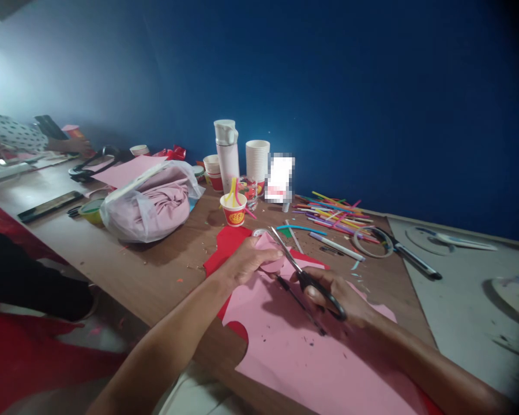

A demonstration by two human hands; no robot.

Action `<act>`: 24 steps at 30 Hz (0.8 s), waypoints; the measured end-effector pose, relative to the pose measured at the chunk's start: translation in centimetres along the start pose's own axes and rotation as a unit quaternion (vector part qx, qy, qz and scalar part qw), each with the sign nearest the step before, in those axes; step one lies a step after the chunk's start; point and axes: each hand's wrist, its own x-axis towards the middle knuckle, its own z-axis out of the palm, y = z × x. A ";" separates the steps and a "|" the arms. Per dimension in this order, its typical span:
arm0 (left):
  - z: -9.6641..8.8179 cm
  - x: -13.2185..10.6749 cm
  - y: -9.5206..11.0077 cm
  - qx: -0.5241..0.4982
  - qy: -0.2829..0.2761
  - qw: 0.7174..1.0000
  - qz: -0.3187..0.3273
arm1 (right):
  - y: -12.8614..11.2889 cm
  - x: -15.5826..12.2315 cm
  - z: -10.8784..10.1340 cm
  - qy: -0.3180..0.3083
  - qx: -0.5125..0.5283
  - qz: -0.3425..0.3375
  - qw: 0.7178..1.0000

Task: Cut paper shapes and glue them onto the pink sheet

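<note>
My left hand point(251, 259) pinches a small piece of pink paper point(271, 262) over the table. In my right hand point(328, 291) is a pair of scissors point(305, 279) with black handles, its blade pointing up and left beside the small piece. Whether the blade touches the paper I cannot tell. Below both hands lies a large pink sheet point(294, 357) with curved cut-outs along its edge, partly over red paper point(229, 245). A dark, thin tool point(300, 302) lies on the pink sheet under the scissors.
Behind my hands stand a paper cup point(233, 210) with coloured strips, a white flask point(227, 153) and stacked cups point(257, 155). Colourful sticks point(337, 213), a tape roll point(374, 242) and a utility knife point(417, 262) lie right. A plastic bag point(155, 202) sits left; another person's arm point(64, 144) is beyond.
</note>
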 end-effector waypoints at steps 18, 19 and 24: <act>-0.3 0.1 0.3 0.047 -0.006 0.999 -0.018 | 0.2 -0.2 -0.1 -0.024 0.026 0.037 0.999; -0.4 0.2 0.2 0.048 -0.012 0.999 -0.015 | 0.3 -0.2 -0.1 -0.022 0.022 0.037 0.999; -0.6 0.4 -0.2 0.037 -0.018 0.999 -0.012 | -0.2 -0.5 0.4 0.020 0.006 0.032 0.999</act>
